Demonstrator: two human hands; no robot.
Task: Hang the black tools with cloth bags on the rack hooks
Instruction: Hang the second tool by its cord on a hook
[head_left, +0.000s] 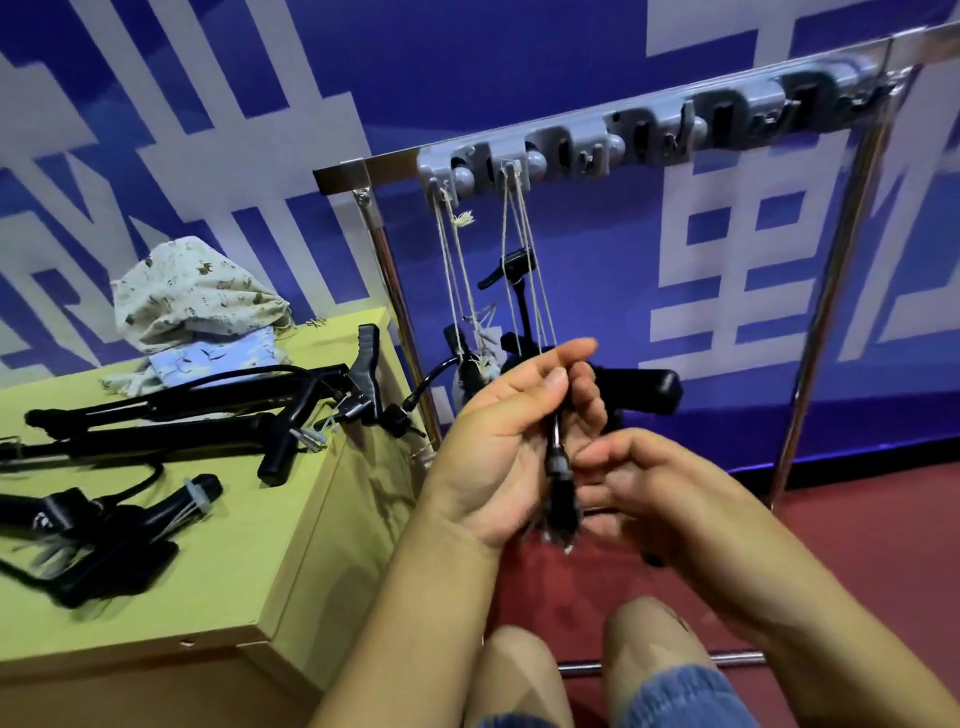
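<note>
The left hand (498, 447) is gripping a black tool (560, 478) by its shaft, fingers curled round it, while the right hand (639, 483) is pinching at the metal collar on the same shaft, just in front of the person's knees and below the rack (571, 150). Cream strings (519, 249) are running from one grey hook (511, 171) down to the hands, so this tool's loop appears to be on the hook already, though the hands are hiding where the strings join it. Beside it, a second black tool (467, 364) is hanging from the leftmost hook (435, 189) with a small cloth bag (485, 366) against it. The main risk is tangling: the two sets of strings are hanging close together, and letting go carelessly could swing the held tool into its neighbour and twist the cords together. A sharp downward tug could also slide the loop off the hook, or strain the thin string, since the tool looks heavy for it. Whether a bag is riding with the held tool is hidden by the fingers; if not, one of the cloth bags (197, 301) piled at the back of the desk (218, 597) would be getting left behind. More black tools (171, 415) are lying on the desk with their hoses overlapping, so lifting the next one could be dragging another off the edge.
</note>
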